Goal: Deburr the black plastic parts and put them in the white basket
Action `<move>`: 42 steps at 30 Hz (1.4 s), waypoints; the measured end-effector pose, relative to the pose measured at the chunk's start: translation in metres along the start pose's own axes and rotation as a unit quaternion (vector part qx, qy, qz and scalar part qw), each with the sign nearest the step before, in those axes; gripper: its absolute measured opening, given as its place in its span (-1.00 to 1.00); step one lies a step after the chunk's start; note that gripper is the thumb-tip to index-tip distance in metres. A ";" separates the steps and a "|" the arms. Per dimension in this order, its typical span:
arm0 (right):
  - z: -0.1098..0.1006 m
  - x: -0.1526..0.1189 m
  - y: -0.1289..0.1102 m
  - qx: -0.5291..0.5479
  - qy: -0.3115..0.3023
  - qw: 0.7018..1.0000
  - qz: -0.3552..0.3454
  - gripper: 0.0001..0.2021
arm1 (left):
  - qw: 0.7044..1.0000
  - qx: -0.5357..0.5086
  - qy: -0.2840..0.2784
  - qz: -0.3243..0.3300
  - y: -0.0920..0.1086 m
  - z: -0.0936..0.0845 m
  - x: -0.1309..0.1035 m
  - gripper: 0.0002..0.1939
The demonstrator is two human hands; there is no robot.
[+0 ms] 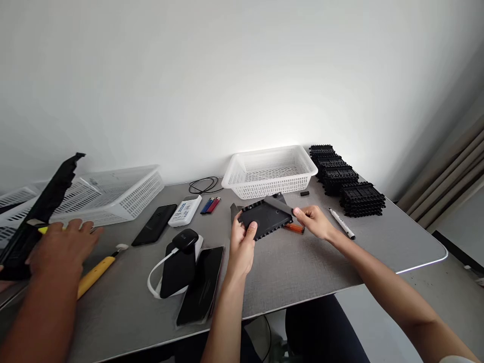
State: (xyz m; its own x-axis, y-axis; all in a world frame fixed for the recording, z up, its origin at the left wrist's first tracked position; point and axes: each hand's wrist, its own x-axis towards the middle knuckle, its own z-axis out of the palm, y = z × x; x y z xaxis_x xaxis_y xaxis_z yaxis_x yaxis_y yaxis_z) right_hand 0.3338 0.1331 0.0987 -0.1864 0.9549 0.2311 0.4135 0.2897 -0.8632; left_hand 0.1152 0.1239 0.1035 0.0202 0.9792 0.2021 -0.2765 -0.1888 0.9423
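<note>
1. The left hand (244,244) is closed around the near left side of a black panel (260,220), its thumb on the upper face; the panel is held tilted above the bench (287,282), in front of a white basket (276,189).
2. The right hand (313,222) grips the end of a flat dark strip (279,204) between thumb and fingers — the strip lies across the far right part of the panel.
3. An orange object (295,228) shows partly from beneath the panel, near the right hand.
4. Stacks of black toothed pieces (362,198) stand right of the basket, with a white marker (342,224) on the bench before them and a small black piece (304,193) near the basket.
5. Left of the panel lie two lighters (210,205), a white box (185,210), a black cable (203,185) and several dark devices (200,286), one joined to a white cord (152,277).
6. At far left, another person's hand (62,247) holds something yellow — its exact shape is unclear — beside a tall black part (49,206).
</note>
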 end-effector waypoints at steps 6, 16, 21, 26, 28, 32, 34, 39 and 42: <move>0.003 -0.003 -0.005 -0.152 -0.030 0.988 0.006 -0.34 | 0.999 -0.034 -0.033 0.019 0.003 0.001 -0.002 -0.37; 0.005 -0.003 -0.009 -0.221 -0.043 0.974 0.033 -0.31 | 0.999 -0.014 -0.043 0.030 0.006 0.005 -0.004 -0.33; 0.006 -0.004 -0.010 -0.219 -0.044 0.974 0.035 -0.32 | 0.998 -0.008 -0.043 0.035 0.007 0.005 -0.005 -0.33; 0.005 -0.004 -0.010 -0.229 -0.040 0.972 0.025 -0.31 | 0.999 -0.023 -0.038 0.027 0.007 0.005 -0.005 -0.34; 0.004 -0.004 -0.010 -0.241 -0.036 0.970 0.025 -0.30 | 0.999 -0.030 -0.039 0.023 0.007 0.005 -0.005 -0.34; 0.003 -0.004 -0.009 -0.267 -0.027 0.963 0.026 -0.28 | 0.999 -0.029 -0.039 0.018 0.006 0.004 -0.006 -0.33; 0.003 -0.004 -0.009 -0.278 -0.026 0.960 0.026 -0.26 | 0.999 -0.024 -0.039 0.018 0.005 0.004 -0.006 -0.33; 0.002 -0.004 -0.009 -0.289 -0.022 0.957 0.026 -0.26 | 0.999 -0.014 -0.038 0.020 0.006 0.005 -0.006 -0.32; 0.002 -0.004 -0.010 -0.286 -0.024 0.958 0.025 -0.26 | 0.999 -0.013 -0.038 0.017 0.007 0.005 -0.006 -0.32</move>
State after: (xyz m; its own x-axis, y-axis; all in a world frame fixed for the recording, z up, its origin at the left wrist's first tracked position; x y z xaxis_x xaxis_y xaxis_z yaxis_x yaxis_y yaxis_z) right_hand 0.3292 0.1266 0.1054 -0.1890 0.9683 0.1632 0.8410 0.2454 -0.4822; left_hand 0.1181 0.1167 0.1100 0.0831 0.9635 0.2544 -0.3030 -0.2188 0.9275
